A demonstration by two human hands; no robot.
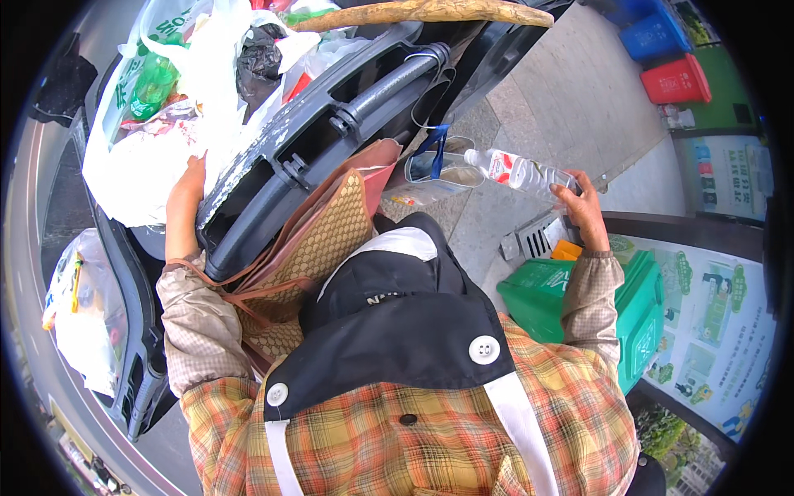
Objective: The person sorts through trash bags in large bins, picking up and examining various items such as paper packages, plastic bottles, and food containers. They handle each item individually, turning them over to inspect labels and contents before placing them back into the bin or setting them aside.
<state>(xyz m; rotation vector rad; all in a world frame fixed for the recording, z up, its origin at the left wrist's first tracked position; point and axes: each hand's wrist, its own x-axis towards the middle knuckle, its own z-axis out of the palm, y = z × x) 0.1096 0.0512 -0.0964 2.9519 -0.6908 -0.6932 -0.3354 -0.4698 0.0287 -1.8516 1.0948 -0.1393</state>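
My right hand [582, 203] grips the base of a clear plastic water bottle [527, 175]. The bottle lies nearly level, its neck over the rim of an open bag [428, 189] beside the black wheeled bin [248, 155]. At the left, my left hand [188, 183] holds the side of a white plastic bag [142, 180] heaped in that bin, with most of its fingers hidden by the plastic. A green plastic bottle [152, 87] shows through the bag above that hand. From my left forearm hangs a patterned tote bag [310, 242] by its brown straps.
A wooden stick [428, 12] lies across the far side of the bin. Another black bin [133, 347] carries a clear bag of rubbish [90, 304]. Rightward are a green bin [539, 288], red bin [673, 84], blue bin [654, 37] and a printed panel [713, 335].
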